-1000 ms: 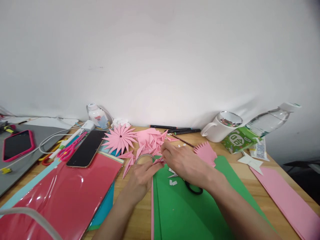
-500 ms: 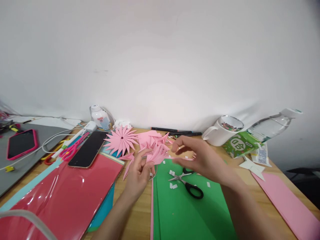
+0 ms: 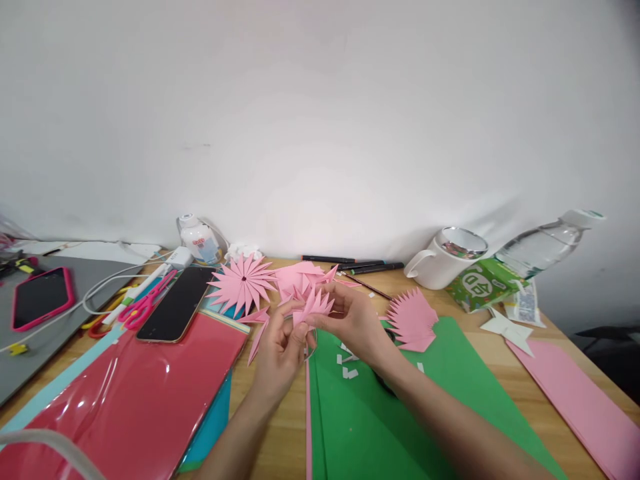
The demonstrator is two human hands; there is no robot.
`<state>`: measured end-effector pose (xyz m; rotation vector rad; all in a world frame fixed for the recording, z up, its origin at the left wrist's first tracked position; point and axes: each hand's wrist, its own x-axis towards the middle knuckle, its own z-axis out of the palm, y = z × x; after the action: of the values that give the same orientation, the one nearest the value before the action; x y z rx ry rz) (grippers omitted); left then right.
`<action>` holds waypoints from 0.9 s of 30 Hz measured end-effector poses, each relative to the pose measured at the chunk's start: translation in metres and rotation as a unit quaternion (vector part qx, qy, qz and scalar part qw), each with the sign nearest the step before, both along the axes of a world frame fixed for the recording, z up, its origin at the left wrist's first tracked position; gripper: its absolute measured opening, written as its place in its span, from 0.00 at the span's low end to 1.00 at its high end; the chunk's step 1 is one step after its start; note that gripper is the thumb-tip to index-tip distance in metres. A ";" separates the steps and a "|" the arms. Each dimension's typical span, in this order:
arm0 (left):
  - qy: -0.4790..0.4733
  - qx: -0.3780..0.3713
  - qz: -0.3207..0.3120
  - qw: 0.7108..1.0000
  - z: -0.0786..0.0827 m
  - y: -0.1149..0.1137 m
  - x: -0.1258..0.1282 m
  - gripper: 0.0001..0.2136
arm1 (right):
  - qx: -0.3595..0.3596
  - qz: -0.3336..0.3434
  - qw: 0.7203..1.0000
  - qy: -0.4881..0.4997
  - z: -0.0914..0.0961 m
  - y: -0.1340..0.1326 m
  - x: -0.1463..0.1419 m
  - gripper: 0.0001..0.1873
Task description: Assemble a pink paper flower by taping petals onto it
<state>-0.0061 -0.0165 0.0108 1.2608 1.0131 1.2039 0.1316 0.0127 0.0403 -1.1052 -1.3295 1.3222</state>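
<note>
My left hand [image 3: 280,350] and my right hand [image 3: 350,320] meet over the middle of the wooden table, both pinching a small spiky pink paper piece [image 3: 314,305]. A clear tape ring [image 3: 309,347] shows just under my left fingers. Behind the hands lies a heap of folded pink paper points [image 3: 300,277], and left of it a finished pink paper starburst flower [image 3: 243,281]. A pink fringed fan piece [image 3: 411,319] rests on the green paper sheet [image 3: 360,413] to the right of my right hand. Scissors are mostly hidden under my right wrist.
A red sheet [image 3: 125,393] with a black phone [image 3: 177,303] lies left, beside pink scissors [image 3: 143,303] and a pink-cased phone [image 3: 40,297]. A glue bottle [image 3: 197,237], pens [image 3: 350,263], white mug [image 3: 445,257], green carton [image 3: 483,283], water bottle [image 3: 540,243] and pink strips [image 3: 575,400] stand around.
My right hand lifted away from the pink piece, then came back to it, covering the scissors. The pink piece now sits higher, held between both hands.
</note>
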 end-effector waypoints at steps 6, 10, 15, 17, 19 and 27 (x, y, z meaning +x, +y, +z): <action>-0.009 -0.005 0.005 1.000 -0.001 0.000 0.001 0.14 | 0.014 -0.022 1.000 0.006 -0.006 0.000 -0.003 0.13; -0.017 -0.013 0.001 1.000 -0.001 0.000 0.003 0.14 | 0.018 -0.009 1.000 0.019 -0.006 -0.002 -0.005 0.09; -0.031 -0.033 -0.013 0.999 -0.003 0.000 0.003 0.14 | 0.024 0.008 0.999 0.029 -0.005 -0.004 -0.009 0.05; -0.031 -0.042 -0.016 0.999 -0.004 0.000 0.003 0.15 | 0.026 0.008 0.999 0.033 -0.006 -0.004 -0.010 0.05; -0.026 -0.049 -0.020 0.998 -0.004 0.001 0.002 0.15 | 0.019 0.014 0.999 0.032 -0.007 -0.003 -0.008 0.05; -0.030 -0.079 -0.038 0.996 -0.001 0.006 0.001 0.17 | -0.008 0.050 0.999 -0.004 -0.007 0.009 0.007 0.11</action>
<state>-0.0047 -0.0108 0.0094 1.1241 0.9883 1.0750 0.1386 0.0215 0.0329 -1.0678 -1.3970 1.4053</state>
